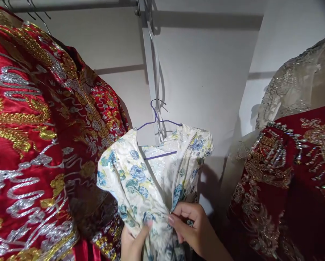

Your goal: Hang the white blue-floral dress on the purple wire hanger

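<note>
A white dress (136, 174) with blue, green and yellow flowers hangs in the middle on a thin purple hanger (156, 121). Its front gapes in a deep V, with the pale lining showing inside. My left hand (135, 241) grips the dress at the waist on its left side, thumb in front and the other fingers partly hidden by the cloth. At the bottom of the V, my right hand (191, 224) pinches the opening's edge between thumb and forefinger. A small zipper pull may be in that pinch, but I cannot make it out.
Red embroidered jackets (29, 145) with gold and silver hang close on the left. On the right stand a dark red beaded gown (301, 174) and a sheer sequined garment (282, 87). A metal rail (78, 7) and a white upright (150, 65) are behind.
</note>
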